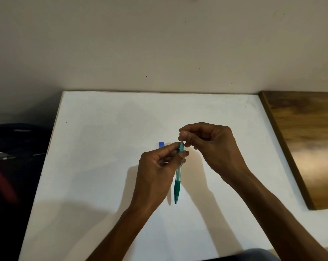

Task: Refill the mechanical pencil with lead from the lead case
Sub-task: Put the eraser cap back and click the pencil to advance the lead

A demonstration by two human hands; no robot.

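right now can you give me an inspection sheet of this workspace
surface: flat white tabletop, set against a plain beige wall
job's things: translucent teal mechanical pencil held upright above the table, tip down; small blue piece, perhaps the lead case, lies on the table behind the left hand, mostly hidden
clutter: nothing seen
grippers: left hand grips the pencil's upper end; right hand pinches something thin at the pencil's top, too small to identify
cables: nothing seen
surroundings: brown wooden board at the right; dark bag with a red strap at the left
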